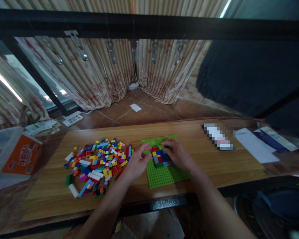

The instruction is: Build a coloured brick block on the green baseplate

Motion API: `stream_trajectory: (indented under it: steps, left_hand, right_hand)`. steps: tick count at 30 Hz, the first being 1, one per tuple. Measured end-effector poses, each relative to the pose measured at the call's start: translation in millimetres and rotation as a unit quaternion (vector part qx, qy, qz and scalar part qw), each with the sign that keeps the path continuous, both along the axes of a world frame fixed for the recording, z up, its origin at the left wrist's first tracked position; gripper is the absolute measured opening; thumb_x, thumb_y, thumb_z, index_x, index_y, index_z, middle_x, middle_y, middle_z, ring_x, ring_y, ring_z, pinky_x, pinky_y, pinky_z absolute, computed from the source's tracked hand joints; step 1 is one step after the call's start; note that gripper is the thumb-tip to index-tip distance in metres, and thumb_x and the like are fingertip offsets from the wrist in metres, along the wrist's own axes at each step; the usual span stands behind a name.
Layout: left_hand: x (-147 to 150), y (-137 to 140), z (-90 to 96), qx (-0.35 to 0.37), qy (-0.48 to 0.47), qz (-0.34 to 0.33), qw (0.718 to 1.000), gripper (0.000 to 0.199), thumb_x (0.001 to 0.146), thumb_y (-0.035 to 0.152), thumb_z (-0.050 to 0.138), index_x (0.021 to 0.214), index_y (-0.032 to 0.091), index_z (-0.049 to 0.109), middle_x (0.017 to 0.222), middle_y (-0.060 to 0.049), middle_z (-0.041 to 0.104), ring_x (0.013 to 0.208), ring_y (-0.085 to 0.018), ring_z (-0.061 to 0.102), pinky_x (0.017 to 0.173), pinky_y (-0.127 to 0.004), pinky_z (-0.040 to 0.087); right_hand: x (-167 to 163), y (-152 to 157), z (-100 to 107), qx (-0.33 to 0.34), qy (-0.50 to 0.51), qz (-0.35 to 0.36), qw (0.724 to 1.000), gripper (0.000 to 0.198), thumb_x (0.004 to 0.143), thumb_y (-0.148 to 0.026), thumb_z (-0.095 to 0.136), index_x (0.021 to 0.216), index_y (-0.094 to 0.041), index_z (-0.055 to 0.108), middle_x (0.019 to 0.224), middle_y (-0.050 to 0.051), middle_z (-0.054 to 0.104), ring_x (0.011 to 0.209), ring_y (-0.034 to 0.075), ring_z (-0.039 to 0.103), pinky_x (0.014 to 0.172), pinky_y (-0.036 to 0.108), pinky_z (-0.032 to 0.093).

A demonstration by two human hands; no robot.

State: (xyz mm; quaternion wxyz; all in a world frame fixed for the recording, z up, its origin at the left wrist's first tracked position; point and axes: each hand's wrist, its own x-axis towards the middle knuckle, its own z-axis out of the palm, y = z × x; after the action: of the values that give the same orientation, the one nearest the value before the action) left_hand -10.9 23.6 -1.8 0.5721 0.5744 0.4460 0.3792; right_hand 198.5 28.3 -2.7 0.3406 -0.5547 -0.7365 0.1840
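A green studded baseplate lies on the wooden table. A low block of toy bricks in red, yellow, blue, white and grey is built on it. My left hand is at the left side of this block, over the plate's edge, thumb and forefinger apart with nothing between them. On the other side, my right hand curls its fingers and thumb at the block's far right part. Those fingers cover part of the bricks, and whatever is between them is hidden.
Left of the plate spreads a heap of loose bricks in many colours. A pixelated object lies at the table's right, with white paper beyond. A clear plastic bin with an orange label stands left. Striped curtains hang behind a dark bar.
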Motion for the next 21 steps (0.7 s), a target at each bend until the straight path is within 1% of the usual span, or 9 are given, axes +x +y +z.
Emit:
stream_trajectory:
  steps: [5, 10, 13, 15, 17, 18, 19, 21]
  left_hand:
    - [-1, 1, -3.4, 0.009, 0.016, -0.003, 1.0, 0.051, 0.081, 0.021, 0.058, 0.131, 0.018, 0.05, 0.124, -0.013, 0.061, 0.077, -0.014, 0.065, 0.076, -0.03, 0.051]
    - [-1, 1, -6.6, 0.023, 0.041, -0.012, 0.999, 0.05, 0.083, 0.02, 0.054, 0.133, 0.017, 0.048, 0.125, -0.013, 0.061, 0.079, -0.015, 0.065, 0.077, -0.031, 0.051]
    - [-1, -1, -2.3, 0.059, 0.089, -0.023, 0.994, 0.05, 0.087, 0.022, 0.049, 0.137, 0.018, 0.045, 0.128, -0.013, 0.059, 0.085, -0.018, 0.066, 0.082, -0.035, 0.052]
    - [0, -3, 3.0, 0.121, 0.145, -0.031, 0.982, 0.049, 0.089, 0.021, 0.046, 0.138, 0.019, 0.045, 0.133, -0.012, 0.056, 0.103, -0.022, 0.063, 0.095, -0.039, 0.047]
    - [2, -7, 7.1, 0.188, 0.199, -0.044, 0.961, 0.047, 0.09, 0.021, 0.044, 0.137, 0.019, 0.047, 0.138, -0.01, 0.051, 0.123, -0.024, 0.051, 0.107, -0.04, 0.038]
    - [4, -8, 7.9, 0.214, 0.222, -0.052, 0.95, 0.046, 0.091, 0.021, 0.043, 0.137, 0.02, 0.047, 0.141, -0.009, 0.048, 0.129, -0.023, 0.046, 0.111, -0.04, 0.034]
    - [6, -10, 7.6, 0.231, 0.244, -0.059, 0.94, 0.045, 0.092, 0.022, 0.042, 0.137, 0.022, 0.048, 0.144, -0.008, 0.046, 0.132, -0.023, 0.043, 0.112, -0.04, 0.032]
    - [11, -12, 4.2, 0.25, 0.285, -0.061, 0.923, 0.044, 0.093, 0.023, 0.04, 0.136, 0.023, 0.048, 0.146, -0.007, 0.044, 0.131, -0.024, 0.044, 0.111, -0.041, 0.034]
  right_hand:
    - [-2, 2, -3, -0.001, -0.023, 0.001, 1.0, 0.019, 0.084, -0.021, 0.061, 0.099, -0.024, 0.072, 0.107, 0.008, 0.064, 0.102, 0.023, 0.058, 0.094, 0.045, 0.045]
    - [-3, 3, -5, 0.002, -0.056, 0.001, 0.998, 0.021, 0.084, -0.02, 0.06, 0.1, -0.024, 0.072, 0.109, 0.009, 0.064, 0.103, 0.024, 0.057, 0.094, 0.045, 0.045]
    - [-4, 3, -4, 0.002, -0.062, 0.003, 0.998, 0.021, 0.085, -0.021, 0.06, 0.101, -0.024, 0.073, 0.108, 0.009, 0.064, 0.103, 0.024, 0.057, 0.094, 0.045, 0.045]
    - [-4, 3, -3, 0.001, -0.064, 0.004, 0.998, 0.02, 0.084, -0.021, 0.061, 0.1, -0.024, 0.073, 0.108, 0.008, 0.064, 0.102, 0.023, 0.057, 0.094, 0.044, 0.044]
    - [-3, 3, -3, -0.001, -0.066, 0.004, 0.998, 0.02, 0.084, -0.02, 0.061, 0.1, -0.025, 0.073, 0.107, 0.007, 0.065, 0.102, 0.022, 0.057, 0.095, 0.043, 0.044]
    - [-3, 4, -4, -0.001, -0.067, 0.003, 0.998, 0.02, 0.084, -0.02, 0.061, 0.099, -0.025, 0.073, 0.107, 0.007, 0.065, 0.102, 0.022, 0.057, 0.095, 0.043, 0.044]
    - [-3, 4, -4, -0.001, -0.069, 0.003, 0.998, 0.021, 0.083, -0.02, 0.061, 0.099, -0.025, 0.073, 0.107, 0.007, 0.065, 0.103, 0.023, 0.057, 0.095, 0.043, 0.044]
    - [-2, 5, -6, 0.001, -0.07, 0.005, 0.998, 0.021, 0.083, -0.02, 0.061, 0.099, -0.025, 0.073, 0.107, 0.007, 0.065, 0.103, 0.023, 0.057, 0.095, 0.043, 0.044]
